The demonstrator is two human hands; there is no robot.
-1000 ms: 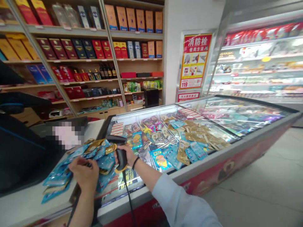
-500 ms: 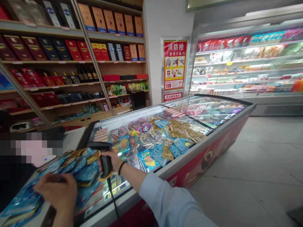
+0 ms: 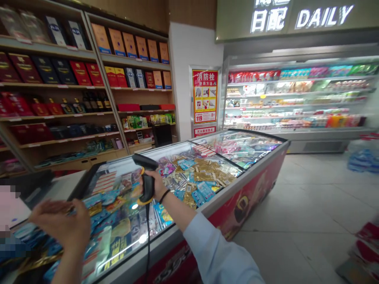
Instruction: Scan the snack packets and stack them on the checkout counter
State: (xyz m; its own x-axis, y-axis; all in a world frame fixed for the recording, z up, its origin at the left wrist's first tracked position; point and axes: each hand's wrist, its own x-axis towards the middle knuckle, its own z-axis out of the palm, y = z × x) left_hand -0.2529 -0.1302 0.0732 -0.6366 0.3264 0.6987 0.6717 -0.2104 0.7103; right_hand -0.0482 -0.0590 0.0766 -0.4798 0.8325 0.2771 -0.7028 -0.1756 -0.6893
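Note:
My right hand [image 3: 155, 184] is wrapped around the grip of a black handheld barcode scanner [image 3: 145, 177] with yellow trim, held above the glass lid of a chest freezer [image 3: 183, 189]. Its black cable [image 3: 147, 240] hangs straight down past the freezer's front rim. My left hand [image 3: 60, 223] is raised, fingers apart and holding nothing I can see. Just below it, a loose heap of blue and gold foil snack packets [image 3: 35, 250] lies at the bottom left, partly hidden by my left forearm.
A white counter [image 3: 63, 187] adjoins the freezer on the left, beside a pixelated patch. Wooden shelves of boxed liquor [image 3: 59, 85] fill the back left. A red fire hydrant poster [image 3: 205, 96] hangs on the wall. A lit refrigerated display case [image 3: 299, 98] and tiled floor [image 3: 296, 209] lie right.
My left hand has lifted off the foil packets and its fingers have opened. The view has swung right and up, showing more of the store. My right hand keeps the scanner.

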